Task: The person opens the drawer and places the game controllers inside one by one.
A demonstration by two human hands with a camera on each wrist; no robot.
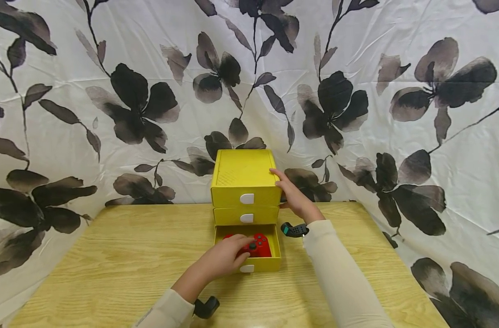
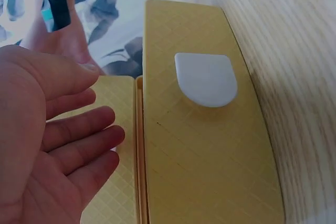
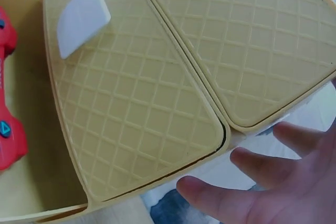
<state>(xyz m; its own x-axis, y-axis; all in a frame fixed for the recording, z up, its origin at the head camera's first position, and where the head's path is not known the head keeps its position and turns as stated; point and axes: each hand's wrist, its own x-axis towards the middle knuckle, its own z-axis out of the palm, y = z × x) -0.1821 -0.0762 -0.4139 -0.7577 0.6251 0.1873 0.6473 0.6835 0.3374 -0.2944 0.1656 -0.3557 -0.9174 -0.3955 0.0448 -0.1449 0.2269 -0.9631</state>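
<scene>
A yellow three-drawer box [image 1: 243, 175] stands at the back of the wooden table [image 1: 110, 264]. Its bottom drawer [image 1: 270, 263] is pulled out, and a red game controller [image 1: 260, 247] lies inside it. My left hand [image 1: 226, 259] reaches over the drawer's front, its fingers lying on the controller's left part. In the left wrist view that left hand [image 2: 58, 145] is flat with straight fingers beside the drawer front [image 2: 205, 161] and its white handle [image 2: 206, 78]. My right hand [image 1: 292, 196] rests with straight fingers against the box's right side near the top. The right hand's fingers [image 3: 262, 182] are spread.
The upper two drawers are closed, each with a white handle [image 1: 247, 198]. A white cloth with dark flowers [image 1: 356, 100] hangs behind and around the table. Bare wood lies left, right and in front of the box. Dark camera straps [image 1: 294, 229] sit on both wrists.
</scene>
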